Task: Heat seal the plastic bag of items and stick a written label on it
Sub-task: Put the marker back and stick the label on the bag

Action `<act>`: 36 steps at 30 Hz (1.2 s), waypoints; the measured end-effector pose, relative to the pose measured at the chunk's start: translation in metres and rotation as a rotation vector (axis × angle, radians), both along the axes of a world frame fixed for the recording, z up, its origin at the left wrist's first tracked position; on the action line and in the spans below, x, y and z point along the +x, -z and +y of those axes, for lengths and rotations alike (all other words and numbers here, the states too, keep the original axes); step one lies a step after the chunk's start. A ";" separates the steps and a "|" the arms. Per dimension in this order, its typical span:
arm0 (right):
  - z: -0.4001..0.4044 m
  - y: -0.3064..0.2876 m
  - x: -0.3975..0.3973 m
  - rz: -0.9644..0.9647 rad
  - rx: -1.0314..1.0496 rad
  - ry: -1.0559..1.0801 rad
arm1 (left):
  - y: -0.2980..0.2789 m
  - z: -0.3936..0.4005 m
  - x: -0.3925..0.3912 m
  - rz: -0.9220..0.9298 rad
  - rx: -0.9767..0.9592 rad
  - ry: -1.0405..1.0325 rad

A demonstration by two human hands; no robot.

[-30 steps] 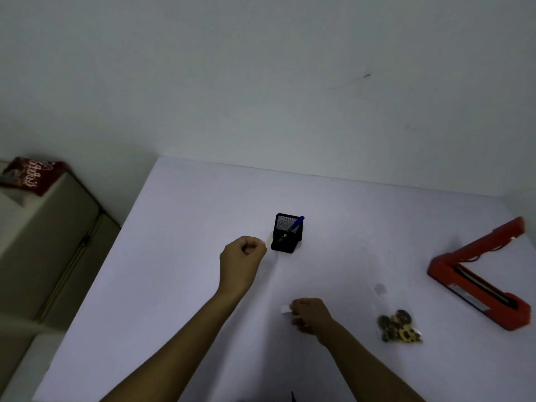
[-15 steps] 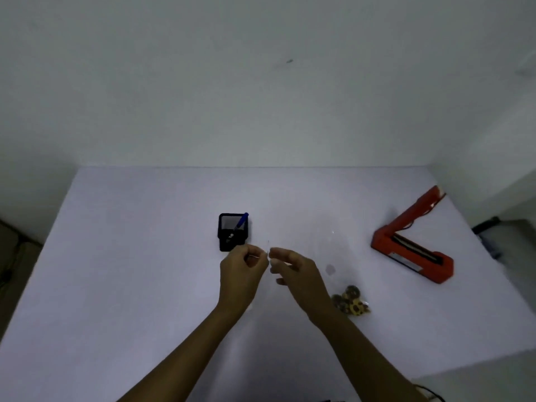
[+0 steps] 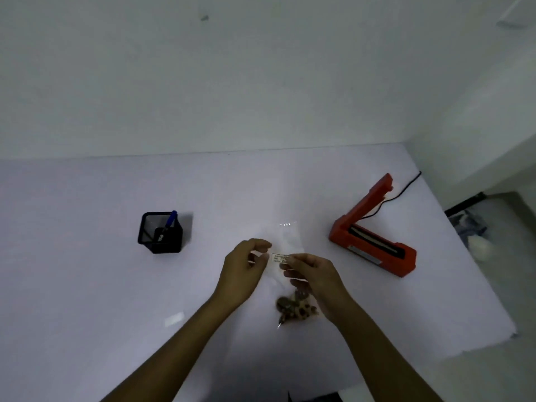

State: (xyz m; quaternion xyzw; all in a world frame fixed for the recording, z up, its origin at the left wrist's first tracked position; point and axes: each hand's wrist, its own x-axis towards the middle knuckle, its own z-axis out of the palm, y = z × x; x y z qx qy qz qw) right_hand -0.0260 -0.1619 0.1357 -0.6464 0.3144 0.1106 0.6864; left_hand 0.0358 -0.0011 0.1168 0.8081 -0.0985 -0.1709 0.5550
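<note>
Both hands shifted over one bag (image 3: 290, 242); right hand (image 3: 314, 275) fingers pinch one label (image 3: 280, 258); left hand (image 3: 242, 268) curled.

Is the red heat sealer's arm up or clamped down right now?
Up. The heat sealer stands open: its arm angles well above the base, leaving the sealing strip exposed.

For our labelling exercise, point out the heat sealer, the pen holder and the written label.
heat sealer (image 3: 377, 250): head view, on its red base.
pen holder (image 3: 160, 233): head view, on its black mesh wall.
written label (image 3: 280, 258): head view, on its printed face.
</note>
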 end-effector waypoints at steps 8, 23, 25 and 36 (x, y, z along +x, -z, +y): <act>-0.073 0.041 0.021 0.092 0.076 -0.073 | 0.038 -0.059 0.018 0.266 0.011 0.024; -0.077 0.129 0.047 0.136 -0.177 -0.095 | 0.114 -0.074 0.032 0.323 0.215 -0.172; -0.076 0.134 0.050 0.141 -0.177 -0.080 | 0.123 -0.072 0.030 0.287 0.299 -0.155; -0.072 0.156 0.057 0.151 -0.335 -0.174 | 0.139 -0.074 0.050 0.122 0.473 0.055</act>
